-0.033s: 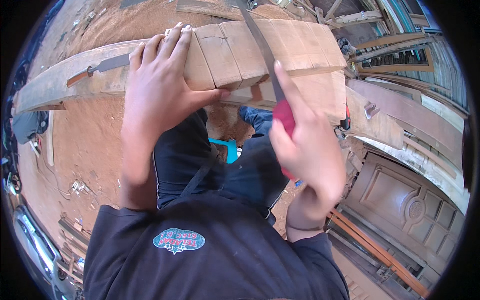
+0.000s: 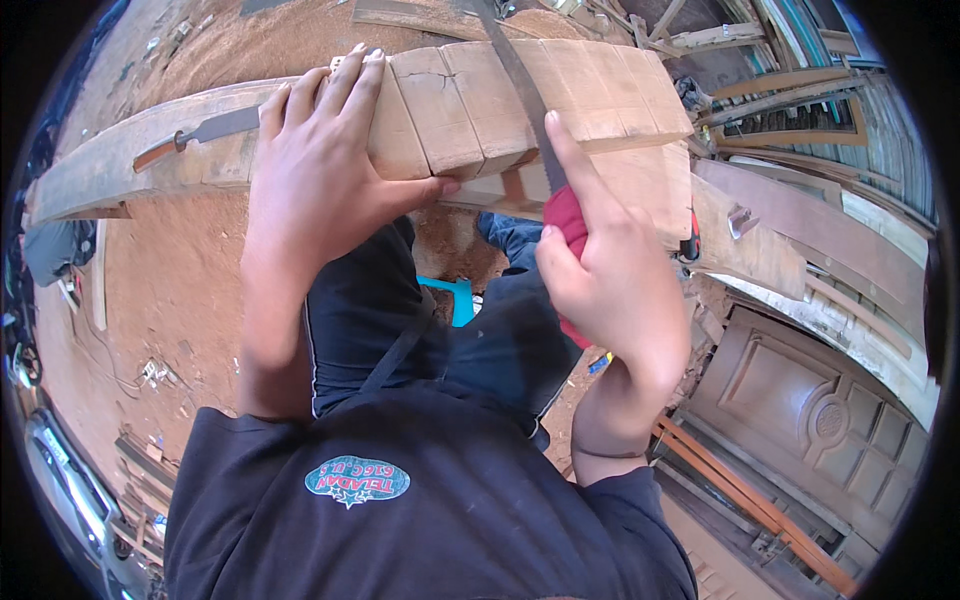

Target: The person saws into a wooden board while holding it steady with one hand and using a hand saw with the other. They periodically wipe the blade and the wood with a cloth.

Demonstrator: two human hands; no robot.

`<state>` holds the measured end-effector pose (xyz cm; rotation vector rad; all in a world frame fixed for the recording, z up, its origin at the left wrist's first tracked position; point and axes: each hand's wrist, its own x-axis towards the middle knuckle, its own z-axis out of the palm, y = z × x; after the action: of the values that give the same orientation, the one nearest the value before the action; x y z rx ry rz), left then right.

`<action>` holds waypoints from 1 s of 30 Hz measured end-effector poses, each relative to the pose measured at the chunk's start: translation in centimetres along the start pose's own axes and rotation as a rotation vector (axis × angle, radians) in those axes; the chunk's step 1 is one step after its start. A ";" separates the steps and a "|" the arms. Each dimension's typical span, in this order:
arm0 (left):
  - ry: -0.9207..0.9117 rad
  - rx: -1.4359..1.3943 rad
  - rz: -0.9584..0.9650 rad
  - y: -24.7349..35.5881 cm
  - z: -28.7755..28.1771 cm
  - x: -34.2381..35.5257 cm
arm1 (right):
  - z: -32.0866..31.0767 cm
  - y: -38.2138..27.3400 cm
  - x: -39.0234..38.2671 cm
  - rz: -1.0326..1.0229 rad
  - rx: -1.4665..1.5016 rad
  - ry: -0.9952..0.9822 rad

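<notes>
Reddish ground (image 2: 165, 290) and stacked boards (image 2: 895, 170) surround the timber (image 2: 430, 105) before you. Your right hand (image 2: 625, 275), fingers wrapped round the red handle (image 2: 566, 215) of the saw (image 2: 516, 75) and index extended, has slid slightly away from you, apparently pushing the blade across the timber, while your left hand (image 2: 315, 185) lies on it with fingers partly spread, beside a chisel (image 2: 222, 126); no container shows.

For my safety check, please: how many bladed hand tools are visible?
2: a flat, grey, brown-handled metal chisel, left of the left hand; and a dark metal, red-handled saw, in the right hand. Others may be hidden.
</notes>
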<state>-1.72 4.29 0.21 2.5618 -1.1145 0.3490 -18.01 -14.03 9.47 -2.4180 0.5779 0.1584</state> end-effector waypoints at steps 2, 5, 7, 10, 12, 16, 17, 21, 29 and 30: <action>-0.002 0.018 -0.016 -0.4 -0.1 -0.5 | 0.4 0.2 -1.5 -0.053 -0.095 0.038; -0.023 0.032 -0.047 -0.4 -0.7 -0.6 | -0.6 1.1 -5.8 -0.036 0.004 0.000; -0.025 0.029 -0.049 -0.3 -0.6 -0.5 | -1.9 0.5 -6.9 0.082 0.014 -0.072; -0.017 0.012 -0.025 0.0 -0.4 -0.2 | 0.1 0.3 -2.5 -0.051 -0.032 0.040; -0.020 0.021 -0.029 0.0 -0.3 -0.2 | 0.3 0.0 -0.5 -0.102 -0.047 0.061; -0.038 0.013 -0.039 -0.3 -0.8 -0.3 | -0.4 1.3 -4.0 -0.043 -0.033 0.028; -0.027 0.009 -0.048 -0.4 -0.9 -0.4 | -1.1 1.6 -5.8 -0.019 -0.012 -0.003; -0.030 0.007 -0.028 0.0 -0.7 -0.2 | -1.0 0.3 -3.6 -0.063 -0.047 0.026; -0.024 -0.015 -0.064 0.0 -0.8 -0.6 | -1.6 0.2 -6.3 0.026 -0.012 -0.045; -0.021 -0.011 -0.058 0.1 -0.8 -0.5 | -1.8 0.0 -6.3 0.019 -0.002 -0.044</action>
<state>-2.20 4.91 0.80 2.5879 -1.0439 0.3017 -23.75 -12.82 12.41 -2.4055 0.5805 0.2199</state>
